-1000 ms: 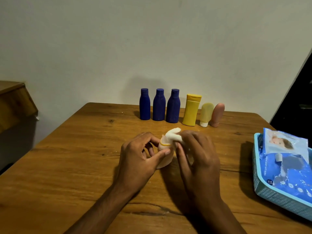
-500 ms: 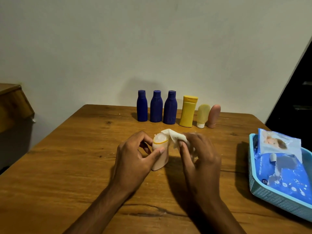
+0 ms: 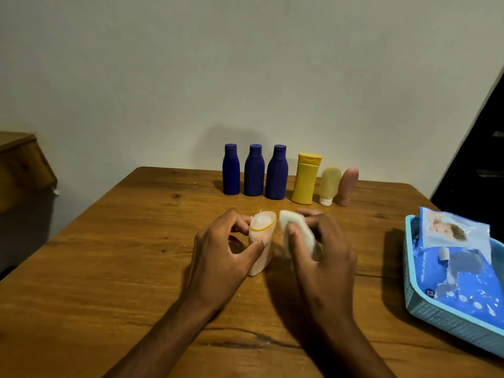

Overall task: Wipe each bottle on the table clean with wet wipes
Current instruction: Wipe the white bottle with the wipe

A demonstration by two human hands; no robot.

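Note:
My left hand (image 3: pixel 226 249) grips a small pale pink bottle (image 3: pixel 261 241) with a whitish cap, standing on the wooden table (image 3: pixel 109 268) at the middle. Just right of it, my right hand (image 3: pixel 321 257) holds a folded white wet wipe (image 3: pixel 296 231), a small gap away from the bottle's side. Along the far edge stands a row: three dark blue bottles (image 3: pixel 254 170), a yellow bottle (image 3: pixel 306 177), a pale yellow tube (image 3: pixel 329 185) on its cap and a pinkish-brown tube (image 3: pixel 347 185).
A light blue basket (image 3: pixel 441 320) at the right edge holds blue packs of wet wipes (image 3: pixel 461 268). A wooden cabinet (image 3: pixel 21 165) stands off the table to the left. A plain wall is behind the bottle row.
The wipe was draped over the bottle's cap; my right hand has now pulled it off to the right, leaving the cap bare. My left hand keeps its grip on the bottle.

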